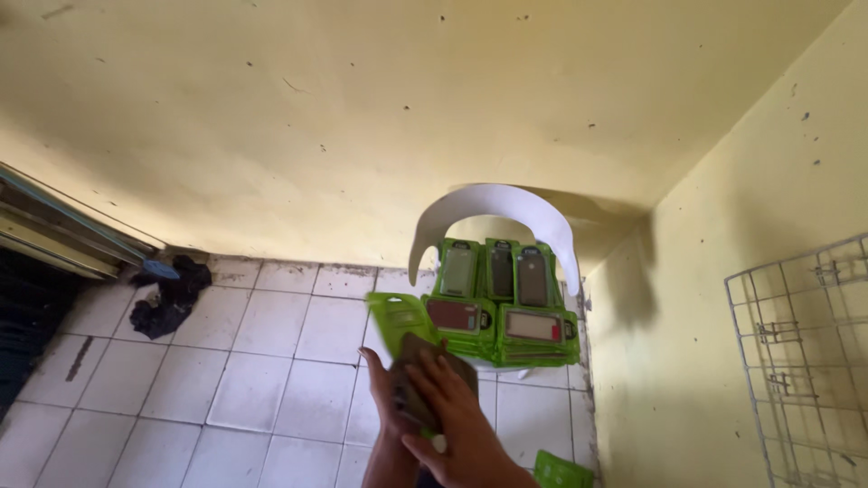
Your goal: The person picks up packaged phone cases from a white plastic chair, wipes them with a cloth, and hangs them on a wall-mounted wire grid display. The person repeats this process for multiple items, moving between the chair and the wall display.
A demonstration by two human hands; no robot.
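Note:
Both my hands meet low in the middle of the view. My left hand grips a green phone-case package from below, its open flap tilted up to the left. My right hand lies over a dark phone case, fingers pressed on it. Just beyond stands a white plastic chair against the wall. On its seat are stacks of green phone-case packages, some upright, some lying flat.
A white wire rack leans on the right wall. Dark cloth lies on the tiled floor by a sliding door frame at the left. Another green package sits at the bottom edge.

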